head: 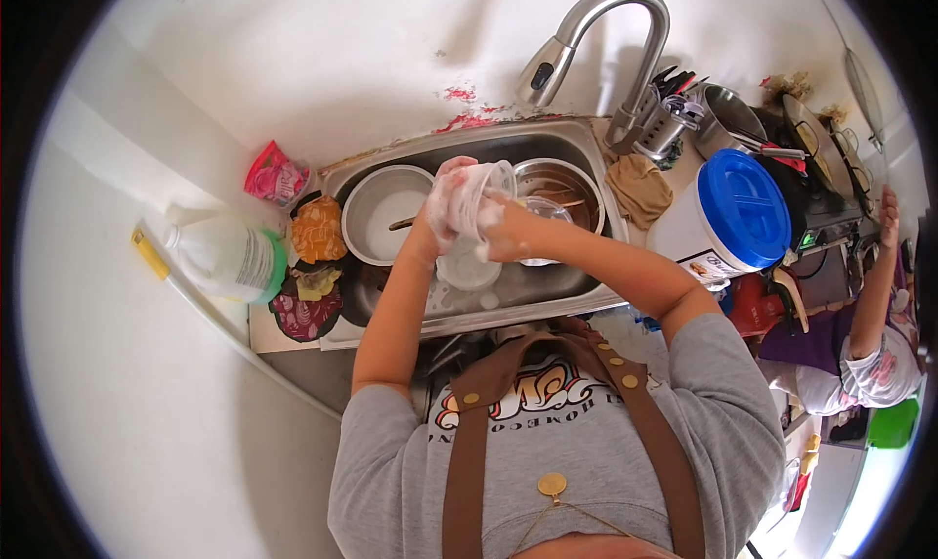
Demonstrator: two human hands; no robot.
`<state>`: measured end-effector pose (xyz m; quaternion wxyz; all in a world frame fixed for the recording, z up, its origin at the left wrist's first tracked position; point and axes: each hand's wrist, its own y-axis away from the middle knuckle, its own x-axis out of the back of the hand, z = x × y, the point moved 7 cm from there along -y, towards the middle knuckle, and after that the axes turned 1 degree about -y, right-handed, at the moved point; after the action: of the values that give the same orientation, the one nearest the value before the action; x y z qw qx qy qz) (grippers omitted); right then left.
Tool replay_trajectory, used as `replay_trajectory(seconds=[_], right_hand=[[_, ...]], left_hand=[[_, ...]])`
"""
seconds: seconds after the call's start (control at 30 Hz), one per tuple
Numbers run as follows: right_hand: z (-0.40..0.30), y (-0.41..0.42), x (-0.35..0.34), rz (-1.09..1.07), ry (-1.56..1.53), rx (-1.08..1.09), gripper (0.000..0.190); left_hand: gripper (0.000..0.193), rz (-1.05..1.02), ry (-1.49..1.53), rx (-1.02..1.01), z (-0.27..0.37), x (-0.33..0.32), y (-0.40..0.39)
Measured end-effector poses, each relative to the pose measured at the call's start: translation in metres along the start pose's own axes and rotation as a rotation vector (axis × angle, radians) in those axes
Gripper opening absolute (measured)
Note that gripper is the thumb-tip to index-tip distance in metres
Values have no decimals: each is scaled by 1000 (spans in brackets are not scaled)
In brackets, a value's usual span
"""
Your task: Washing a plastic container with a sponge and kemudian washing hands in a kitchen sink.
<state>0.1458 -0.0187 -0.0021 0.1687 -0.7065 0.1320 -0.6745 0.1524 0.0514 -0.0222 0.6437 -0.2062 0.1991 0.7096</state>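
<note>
Both soapy hands are together over a stainless steel sink (586, 284), around a clear plastic container (476, 196) covered in suds. My left hand (451, 196) grips it from the left side, my right hand (506, 229) from the right. Below them another clear container (469, 269) rests in the basin. A round metal pan (381, 247) with whitish water and a dark utensil handle sits at the basin's left. Toward the right is a metal bowl (597, 185) with brownish liquid, utensils and a clear plastic piece. Whether a sponge is inside the foam cannot be told.
Beyond the sink rises a metal faucet (656, 46). A utensil holder (659, 134), brown cloth (639, 189) and blue-lidded bucket (744, 200) stand to the right, with a co-worker's raised arm (876, 288) farther off. Orange cloth (319, 229) and a plastic jug (227, 262) lie left.
</note>
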Motion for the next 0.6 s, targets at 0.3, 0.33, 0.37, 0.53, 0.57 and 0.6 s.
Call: replay_trajectory(seconds=[0.3,0.33,0.37,0.53,0.57,0.6], right_hand=[[32,19,60,591,-1583,-95,49],[25,21,74,657,-1663,225,50],[24,20,73,660,-1485,171,48],[43,13,13,303,-2205,-717,39],[43,13,19,255,-2123,-660,38],[43,13,25,218,-2031,-632,37]], left_hand=[[36,-53,-956,-977,42,-37,37],[38,-63,-1189,-1127,42,-48,46],[38,-61,-1194,-1116,42,-50,46],[49,329,187,-443,16,-6,20],[49,312,153,-525,23,-8,23],[50,201,334,-212,4,-16,14]])
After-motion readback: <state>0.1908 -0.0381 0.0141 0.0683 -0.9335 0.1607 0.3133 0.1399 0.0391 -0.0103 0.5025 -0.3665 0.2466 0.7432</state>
